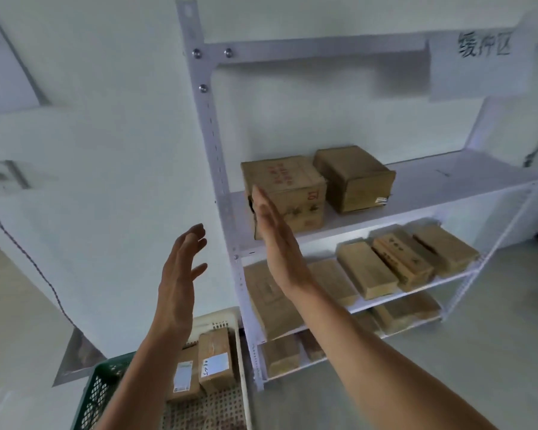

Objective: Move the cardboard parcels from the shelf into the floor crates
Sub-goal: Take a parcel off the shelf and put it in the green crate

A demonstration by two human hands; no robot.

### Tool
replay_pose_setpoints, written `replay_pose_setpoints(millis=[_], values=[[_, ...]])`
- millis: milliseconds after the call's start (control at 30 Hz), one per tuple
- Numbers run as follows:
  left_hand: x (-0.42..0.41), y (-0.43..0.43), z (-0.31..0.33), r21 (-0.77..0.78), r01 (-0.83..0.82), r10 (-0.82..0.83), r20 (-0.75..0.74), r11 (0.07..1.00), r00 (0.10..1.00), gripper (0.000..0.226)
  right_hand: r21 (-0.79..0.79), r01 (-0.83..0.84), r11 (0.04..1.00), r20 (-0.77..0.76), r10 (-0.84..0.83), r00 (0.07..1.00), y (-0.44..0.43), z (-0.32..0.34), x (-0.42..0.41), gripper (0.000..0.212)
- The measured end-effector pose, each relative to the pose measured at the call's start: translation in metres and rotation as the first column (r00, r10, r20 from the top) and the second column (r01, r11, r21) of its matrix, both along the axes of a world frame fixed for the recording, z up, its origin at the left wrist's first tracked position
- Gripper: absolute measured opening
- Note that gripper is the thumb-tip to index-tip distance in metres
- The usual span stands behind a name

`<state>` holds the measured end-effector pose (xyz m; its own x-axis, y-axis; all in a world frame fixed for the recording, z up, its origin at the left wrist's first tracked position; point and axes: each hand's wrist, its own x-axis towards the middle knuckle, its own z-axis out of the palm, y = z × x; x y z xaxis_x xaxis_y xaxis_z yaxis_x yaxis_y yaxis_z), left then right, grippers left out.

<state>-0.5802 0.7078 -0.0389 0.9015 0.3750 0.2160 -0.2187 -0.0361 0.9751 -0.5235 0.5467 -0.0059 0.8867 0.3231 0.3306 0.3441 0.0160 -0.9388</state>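
While two parcels (199, 364) lie in the white crate (241, 352), we find both hands open and empty, the right hand (277, 240) apparently touching the front parcel (288, 193); the shelf (448, 178) holds many more.

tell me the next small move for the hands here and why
Probably close both hands on the red-printed parcel: the right hand already reaches its near face, the left hand hovers open short of it, and neither grips anything.
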Motion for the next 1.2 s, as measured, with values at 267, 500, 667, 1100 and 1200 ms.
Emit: replay_pose_setpoints(millis=[267,500,667,1100,1200], values=[[0.009,-0.118,0.022,0.035,0.183,-0.182,-0.048,0.982,0.982,0.078,0.094,0.17,0.981,-0.043,-0.166,0.985,-0.133,0.004,0.012,0.067],[0.08,-0.189,0.022,0.007,0.299,-0.296,-0.131,0.954,0.946,0.058,0.081,0.321,0.944,-0.078,-0.315,0.946,-0.21,-0.01,0.054,0.064],[0.162,-0.227,0.018,-0.063,0.316,-0.322,-0.179,0.947,0.93,0.065,0.078,0.403,0.912,-0.113,-0.394,0.912,-0.255,-0.016,0.113,0.072],[0.334,-0.265,0.017,-0.161,0.242,-0.285,-0.355,0.957,0.89,0.084,0.02,0.491,0.871,-0.25,-0.471,0.846,-0.308,-0.017,0.28,0.059],[0.352,-0.266,0.014,-0.213,0.196,-0.262,-0.351,0.957,0.899,0.077,-0.025,0.474,0.88,-0.294,-0.459,0.838,-0.315,-0.022,0.312,0.064]])
